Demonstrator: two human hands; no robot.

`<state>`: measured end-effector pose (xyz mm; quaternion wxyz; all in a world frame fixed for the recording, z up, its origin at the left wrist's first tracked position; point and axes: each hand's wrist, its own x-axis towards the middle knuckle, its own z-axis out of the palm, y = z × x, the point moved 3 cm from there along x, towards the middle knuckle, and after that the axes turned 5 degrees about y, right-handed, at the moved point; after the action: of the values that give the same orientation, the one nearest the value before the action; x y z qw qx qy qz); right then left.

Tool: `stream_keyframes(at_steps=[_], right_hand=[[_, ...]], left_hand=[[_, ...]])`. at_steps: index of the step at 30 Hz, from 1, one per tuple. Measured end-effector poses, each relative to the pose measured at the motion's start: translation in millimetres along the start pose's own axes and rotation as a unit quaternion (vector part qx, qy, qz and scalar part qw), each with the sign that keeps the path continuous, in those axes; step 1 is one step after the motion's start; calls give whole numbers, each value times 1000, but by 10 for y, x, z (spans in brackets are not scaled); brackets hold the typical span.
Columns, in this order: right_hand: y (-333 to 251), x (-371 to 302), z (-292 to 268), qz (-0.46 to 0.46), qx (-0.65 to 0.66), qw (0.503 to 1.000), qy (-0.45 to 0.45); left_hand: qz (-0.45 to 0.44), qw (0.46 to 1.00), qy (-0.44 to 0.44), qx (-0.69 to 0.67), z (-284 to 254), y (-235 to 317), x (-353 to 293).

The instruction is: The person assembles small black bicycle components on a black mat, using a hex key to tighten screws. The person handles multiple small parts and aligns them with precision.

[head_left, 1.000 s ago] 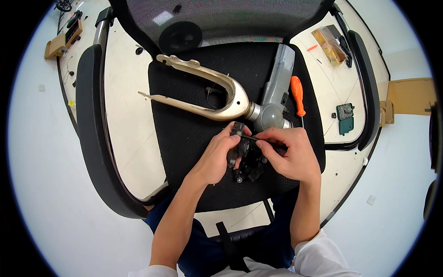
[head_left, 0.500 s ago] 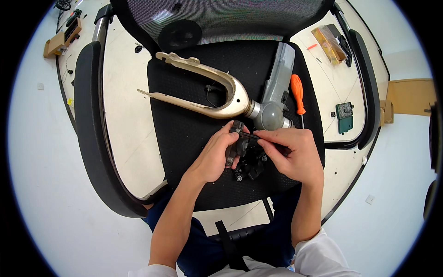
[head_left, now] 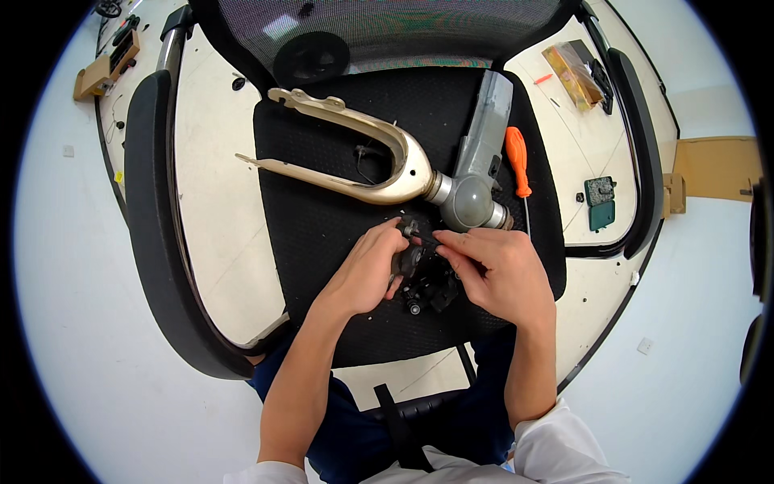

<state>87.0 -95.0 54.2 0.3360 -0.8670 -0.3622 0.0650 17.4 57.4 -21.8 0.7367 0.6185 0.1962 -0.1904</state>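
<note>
A small black mechanical part with round bolt heads lies on the black seat of an office chair. My left hand grips its left side, thumb and fingers curled around it. My right hand pinches a thin dark pin or tool tip at the part's top, fingers pressed together. Just beyond both hands lies a gold fork-shaped frame joined to a grey cylindrical housing.
An orange-handled screwdriver rests on the seat to the right of the grey housing. The chair's armrests curve on both sides. On the floor at right sit a small green block and a yellow packet.
Both hands have stayed on the black part with only slight finger shifts; my right fingers have moved a little along its top.
</note>
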Motion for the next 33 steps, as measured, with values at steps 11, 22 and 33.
stream_keyframes(at_steps=[11, 22, 33], right_hand=[[204, -9, 173, 352, 502, 774, -155], [163, 81, 123, 162, 678, 717, 9], [84, 48, 74, 14, 555, 826, 99]], left_hand=[[281, 931, 134, 191, -154, 302, -167], [93, 980, 137, -112, -212, 199, -73], [27, 972, 66, -224, -235, 152, -30]])
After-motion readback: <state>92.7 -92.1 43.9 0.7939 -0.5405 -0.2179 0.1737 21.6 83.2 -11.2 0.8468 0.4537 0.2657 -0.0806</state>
